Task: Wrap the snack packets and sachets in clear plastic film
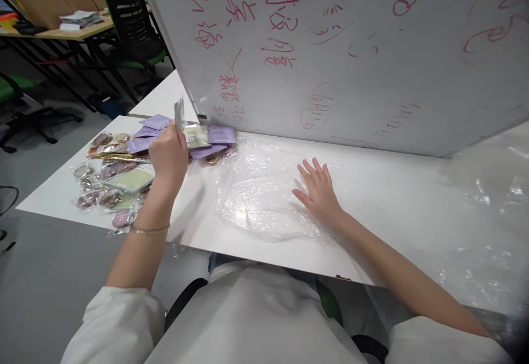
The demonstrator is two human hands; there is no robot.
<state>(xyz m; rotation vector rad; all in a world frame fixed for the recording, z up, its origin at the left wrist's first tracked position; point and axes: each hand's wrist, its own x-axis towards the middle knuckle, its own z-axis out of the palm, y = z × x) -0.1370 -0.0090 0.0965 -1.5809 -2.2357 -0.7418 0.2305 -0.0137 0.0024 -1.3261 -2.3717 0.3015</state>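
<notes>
Below the right hand (321, 193): clear, crinkled, thin plastic film (264, 198) on a smooth white tabletop (397, 198); the fingers are fanned apart over its right-hand part, though whether they bear down on it cannot be told.
Left hand (168, 151): fingers curled, apparently pinching the lower end of a silver-grey, thin, flat packet (179, 111) that projects above the fist; slight blur hides the exact grip.
Packet: with a hold at one end only, it might pivot or slip; if dropped, it would probably land in the mixed pile around the left fingers and be hard to pick out.
Purple, flat, rectangular sachets (222, 134): overlapping, on both sides of the left fingers; a low sweep of the fist could dislodge the upper ones, which appear loosely stacked.
Pink, round, film-wrapped disc (122, 219): nearer the wearer than the left fingers, beside the forearm and close to the tabletop's front edge; a brush from the wrist could send it to the floor.
Film: likely to skid or pucker if the right fingers push sideways, both surfaces looking slick.
Large, clear, loose plastic sheeting (491, 198): well to the right of the right fingers; a trailing white sleeve (442, 339) might catch and drag it.
White, red-lettered board (264, 66): upright beyond the fingertips; a hasty forward reach could strike it.
</notes>
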